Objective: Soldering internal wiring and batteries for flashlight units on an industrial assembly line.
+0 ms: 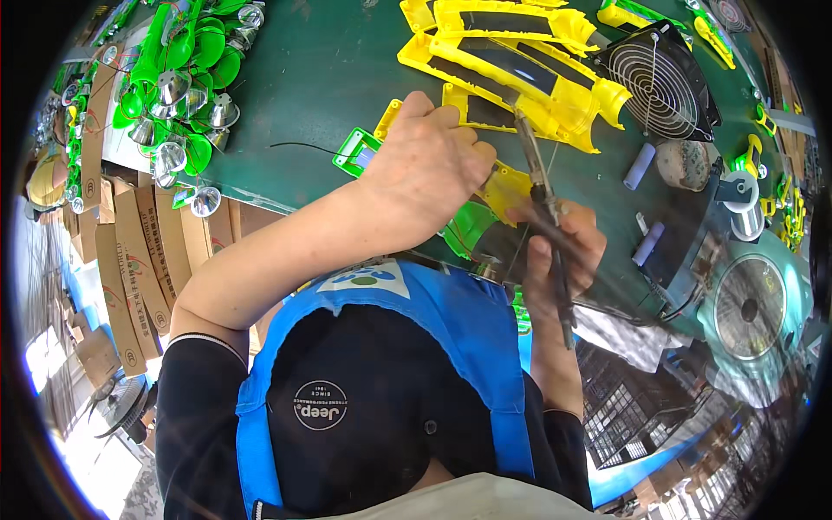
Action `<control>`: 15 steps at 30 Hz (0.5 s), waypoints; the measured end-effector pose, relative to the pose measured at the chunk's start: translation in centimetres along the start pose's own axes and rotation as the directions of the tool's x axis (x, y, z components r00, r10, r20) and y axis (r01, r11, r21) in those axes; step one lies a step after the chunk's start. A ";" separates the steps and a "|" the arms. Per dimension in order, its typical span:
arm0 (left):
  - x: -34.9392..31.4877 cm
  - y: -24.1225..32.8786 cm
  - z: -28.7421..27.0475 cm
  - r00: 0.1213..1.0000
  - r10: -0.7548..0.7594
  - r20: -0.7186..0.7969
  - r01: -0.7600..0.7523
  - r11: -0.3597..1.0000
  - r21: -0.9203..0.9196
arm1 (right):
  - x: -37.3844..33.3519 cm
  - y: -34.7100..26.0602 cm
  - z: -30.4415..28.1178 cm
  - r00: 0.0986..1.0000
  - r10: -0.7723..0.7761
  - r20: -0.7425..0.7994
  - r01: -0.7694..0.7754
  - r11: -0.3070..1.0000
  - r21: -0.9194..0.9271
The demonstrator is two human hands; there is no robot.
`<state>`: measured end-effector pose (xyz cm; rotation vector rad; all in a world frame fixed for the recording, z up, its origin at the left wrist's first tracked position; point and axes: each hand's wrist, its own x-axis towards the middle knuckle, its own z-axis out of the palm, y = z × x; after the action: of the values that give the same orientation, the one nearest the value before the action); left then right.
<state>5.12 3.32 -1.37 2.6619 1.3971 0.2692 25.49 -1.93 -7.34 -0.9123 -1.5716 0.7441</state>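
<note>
Left hand [425, 165]: ours is curled nearly into a fist, back of the hand toward us; we cannot tell what its fingers close on.
Right hand [565, 247]: ours is narrowly closed, thumb and fingers gripping a slender dark tool [539, 186]; motion blurs it.
Tool's direction: its long axis runs away from our body, the upper end leaning slightly left and overlapping the stacked yellow shells [494, 65] in view, the lower end passing over our right forearm.
Yellow piece [506, 192]: between our hands, just beside the left fingers and the tool, slanting from upper left to lower right.
Green part [468, 227]: below the yellow piece, near the tabletop's [303, 87] near edge.
Green housing [354, 152]: just left of our left hand, a thin dark wire [299, 146] stretching leftward.
</note>
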 end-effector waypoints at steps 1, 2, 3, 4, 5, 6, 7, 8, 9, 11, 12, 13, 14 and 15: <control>0.0 0.0 0.1 1.000 -0.002 -0.002 0.002 1.000 -0.014 | 0.1 0.3 -0.3 0.994 -0.098 0.046 0.101 0.991 -0.092; 0.0 0.0 -0.1 1.000 -0.006 0.007 0.006 1.000 -0.013 | 0.1 0.2 -0.3 0.991 -0.130 0.044 0.134 0.983 -0.124; -0.1 0.0 -0.2 1.000 -0.010 0.015 0.011 1.000 -0.012 | -0.1 0.0 -0.2 0.996 -0.085 0.012 0.086 0.993 -0.079; -0.1 0.0 -0.2 1.000 -0.015 0.011 0.015 1.000 -0.007 | -0.4 -0.1 0.0 0.999 -0.038 -0.017 0.037 0.999 -0.034; -0.1 0.0 -0.2 1.000 -0.015 0.009 0.015 1.000 -0.009 | -0.3 -0.4 0.0 0.999 -0.034 -0.030 0.034 0.999 -0.019; -0.2 0.0 -0.4 1.000 -0.017 0.014 0.017 1.000 -0.013 | -0.1 -0.5 0.0 0.999 -0.035 -0.028 0.035 0.999 -0.021; -0.3 0.0 -0.5 1.000 -0.020 0.020 0.020 1.000 -0.017 | 0.0 -0.6 0.0 0.998 -0.011 -0.059 0.012 1.000 0.027; -0.4 0.0 -0.4 1.000 -0.021 0.018 0.022 1.000 -0.016 | 0.0 -0.7 0.1 0.996 0.014 -0.089 -0.007 0.997 0.076; -0.6 -0.1 -0.4 1.000 0.002 -0.031 -0.003 0.998 -0.055 | 0.0 -0.8 0.2 0.993 0.039 -0.110 -0.030 0.996 0.083; -1.1 -0.4 -0.8 0.994 0.072 -0.078 -0.080 0.990 -0.118 | 0.0 -0.6 0.0 0.989 0.061 -0.131 -0.052 0.996 0.071; -1.7 -0.5 -1.3 0.986 0.112 -0.123 -0.129 0.981 -0.142 | -0.2 -0.5 -0.2 0.989 0.060 -0.134 -0.051 0.996 0.070; -2.7 -0.4 -2.1 0.974 0.150 -0.167 -0.177 0.971 -0.163 | -0.4 -0.4 -0.3 0.988 0.077 -0.138 -0.075 0.997 0.019; -4.2 -0.2 -3.8 0.986 0.121 -0.112 -0.143 0.965 -0.219 | -0.3 -0.7 -0.4 0.986 0.093 -0.140 -0.099 0.994 -0.035; -6.1 -0.3 -4.7 0.998 0.064 0.011 -0.060 0.973 -0.222 | -0.4 -0.7 -0.4 0.980 0.092 -0.176 -0.096 0.995 -0.015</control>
<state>0.42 -1.42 2.56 2.5208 1.2018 0.3821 25.83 -2.57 -6.88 -1.0467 -1.3931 0.6929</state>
